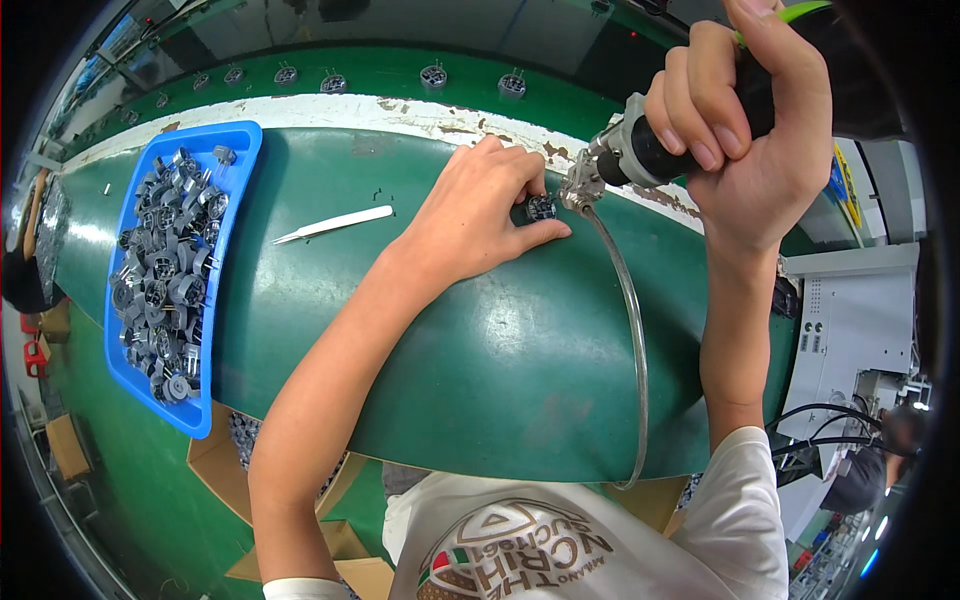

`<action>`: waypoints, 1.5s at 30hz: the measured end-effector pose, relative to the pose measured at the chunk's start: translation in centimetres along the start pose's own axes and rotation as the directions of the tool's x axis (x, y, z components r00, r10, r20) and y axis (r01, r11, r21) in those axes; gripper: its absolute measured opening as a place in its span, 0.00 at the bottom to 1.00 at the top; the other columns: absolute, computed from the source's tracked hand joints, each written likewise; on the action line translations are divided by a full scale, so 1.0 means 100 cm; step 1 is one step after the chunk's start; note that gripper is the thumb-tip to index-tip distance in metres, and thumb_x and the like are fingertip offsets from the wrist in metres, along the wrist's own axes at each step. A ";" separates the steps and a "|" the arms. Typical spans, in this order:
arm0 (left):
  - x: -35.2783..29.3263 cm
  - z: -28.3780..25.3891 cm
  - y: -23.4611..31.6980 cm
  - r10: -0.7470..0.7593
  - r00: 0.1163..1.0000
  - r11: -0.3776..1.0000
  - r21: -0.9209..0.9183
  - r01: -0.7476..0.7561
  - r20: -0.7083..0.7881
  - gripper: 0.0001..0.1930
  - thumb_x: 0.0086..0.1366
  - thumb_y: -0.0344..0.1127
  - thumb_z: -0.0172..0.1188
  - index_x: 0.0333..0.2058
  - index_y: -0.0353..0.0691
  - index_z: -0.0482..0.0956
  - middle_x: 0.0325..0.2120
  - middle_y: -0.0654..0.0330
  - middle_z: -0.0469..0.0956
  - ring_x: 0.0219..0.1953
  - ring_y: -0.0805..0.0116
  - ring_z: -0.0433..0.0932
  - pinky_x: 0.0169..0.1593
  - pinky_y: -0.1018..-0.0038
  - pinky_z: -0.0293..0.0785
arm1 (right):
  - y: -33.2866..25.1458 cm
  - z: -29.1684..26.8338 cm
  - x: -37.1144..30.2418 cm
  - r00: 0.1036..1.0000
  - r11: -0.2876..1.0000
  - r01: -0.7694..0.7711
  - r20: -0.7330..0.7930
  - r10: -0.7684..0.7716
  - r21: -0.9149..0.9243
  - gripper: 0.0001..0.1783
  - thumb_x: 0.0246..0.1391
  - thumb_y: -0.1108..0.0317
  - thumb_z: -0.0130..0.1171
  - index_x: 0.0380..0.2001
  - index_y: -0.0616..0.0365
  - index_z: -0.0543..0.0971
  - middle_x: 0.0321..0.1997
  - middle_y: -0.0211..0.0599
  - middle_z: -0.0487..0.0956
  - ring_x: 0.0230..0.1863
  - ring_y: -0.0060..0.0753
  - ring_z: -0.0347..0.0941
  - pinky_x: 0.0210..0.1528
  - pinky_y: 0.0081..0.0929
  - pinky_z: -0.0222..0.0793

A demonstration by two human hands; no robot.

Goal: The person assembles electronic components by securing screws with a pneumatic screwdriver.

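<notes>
My right hand (765, 140) is wrapped around the black body of a power screwdriver (650, 148), held tilted at the upper right. Its metal nose (582, 185) points down toward the table, and a clear hose (632, 310) runs from it to the table's near edge. My left hand (475, 205) rests on the green table, thumb and fingers closed around a small round grey-black part (541, 208). That part lies just left of the screwdriver's nose; whether they touch I cannot tell. White tweezers (335, 224) lie left of my left hand, beside a few tiny black bits (378, 195).
A blue tray (207, 385) heaped with similar grey parts (165, 260) stands at the left. Beyond the chipped white ledge, several parts (433, 76) sit spaced along a green strip. Cardboard boxes (222, 470) stand below the table. A white machine (850, 320) is at the right.
</notes>
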State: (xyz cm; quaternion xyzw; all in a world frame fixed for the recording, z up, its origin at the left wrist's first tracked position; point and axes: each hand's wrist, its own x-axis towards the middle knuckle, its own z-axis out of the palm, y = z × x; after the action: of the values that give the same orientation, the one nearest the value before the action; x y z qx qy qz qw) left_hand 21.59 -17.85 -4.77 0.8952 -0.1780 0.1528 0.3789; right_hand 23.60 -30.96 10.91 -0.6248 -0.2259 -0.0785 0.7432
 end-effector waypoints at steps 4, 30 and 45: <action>0.001 -0.001 0.002 -0.024 0.999 1.000 0.004 0.024 0.027 0.20 0.51 0.41 0.77 0.28 0.37 0.73 0.25 0.58 0.72 0.34 0.58 0.67 0.41 0.63 0.67 | 0.002 0.004 0.000 0.999 1.000 -0.017 -0.032 0.016 -0.022 0.14 0.67 0.62 0.51 0.30 0.58 0.69 0.08 0.23 0.58 0.06 0.18 0.50 0.10 0.21 0.53; -0.030 -0.097 0.043 -0.001 0.990 0.971 0.238 0.035 -0.144 0.16 0.56 0.36 0.74 0.41 0.38 0.84 0.37 0.57 0.81 0.43 0.56 0.78 0.51 0.64 0.72 | -0.020 -0.078 0.022 0.905 0.951 0.137 0.355 -0.234 0.279 0.17 0.71 0.63 0.42 0.50 0.69 0.70 0.13 0.22 0.56 0.13 0.15 0.50 0.22 0.18 0.55; -0.093 -0.175 0.002 -0.069 0.869 0.697 0.600 0.394 -0.491 0.16 0.63 0.34 0.68 0.49 0.40 0.83 0.47 0.52 0.82 0.52 0.51 0.76 0.61 0.61 0.69 | -0.033 -0.022 0.006 0.990 0.997 0.077 -0.116 -0.077 -0.005 0.13 0.66 0.61 0.53 0.31 0.57 0.67 0.07 0.23 0.58 0.05 0.17 0.53 0.10 0.20 0.57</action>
State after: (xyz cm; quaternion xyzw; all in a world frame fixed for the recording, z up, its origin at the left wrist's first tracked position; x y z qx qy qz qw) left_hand 10.81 -3.27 3.27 0.9288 0.0966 0.3511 0.0692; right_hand 23.39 -33.66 13.86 -0.6103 -0.2064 -0.1432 0.7513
